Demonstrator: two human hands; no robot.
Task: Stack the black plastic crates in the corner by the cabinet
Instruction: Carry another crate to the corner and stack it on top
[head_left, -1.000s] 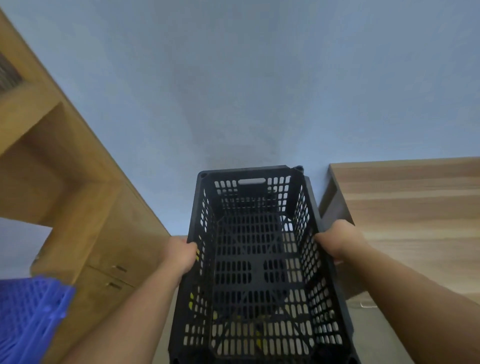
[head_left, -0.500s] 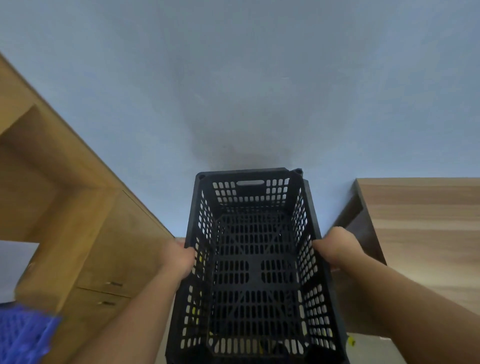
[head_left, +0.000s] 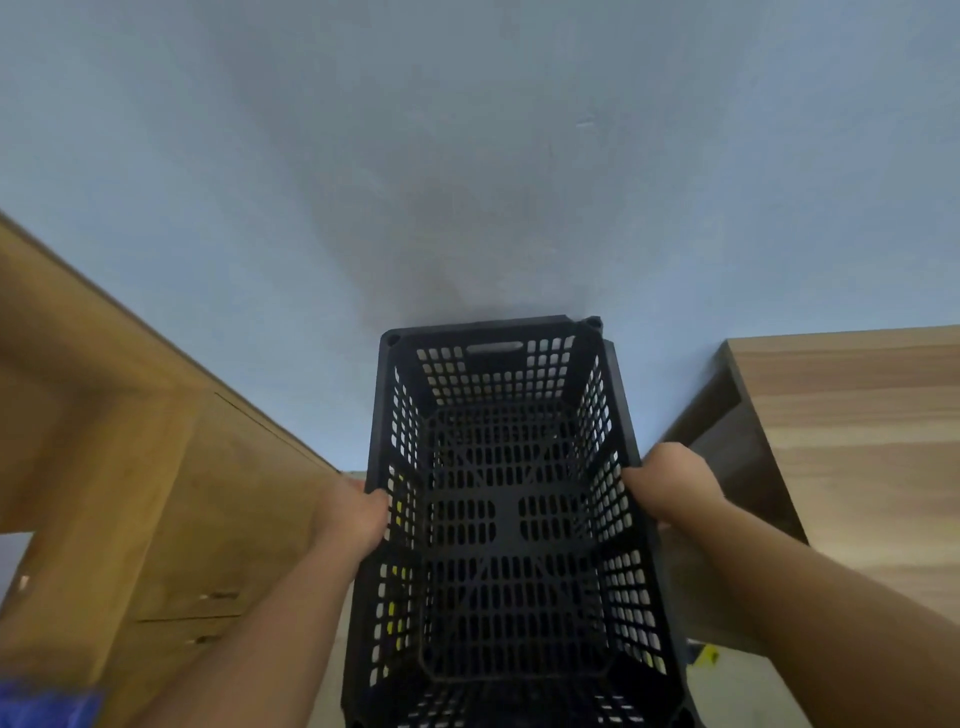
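Note:
An empty black perforated plastic crate (head_left: 506, 519) fills the lower middle of the head view, its open top toward me and its far end close to the blue-grey wall. My left hand (head_left: 353, 514) grips the crate's left rim and my right hand (head_left: 670, 488) grips its right rim. At the far right corner a second black rim edge (head_left: 613, 358) shows just outside the held crate; whether it is another crate beneath I cannot tell. The wooden cabinet (head_left: 171, 509) with drawers stands right beside it on the left.
A wood-topped table (head_left: 852, 436) stands to the right, its dark side panel close to my right hand. A blue plastic crate's corner (head_left: 47, 706) shows at the bottom left. The floor shows at the bottom right with a small yellow mark (head_left: 704, 657).
The crate has moved forward toward the wall between cabinet and table. The view has shifted so the blue crate at bottom left has slid almost out of frame. Both hands keep their grip.

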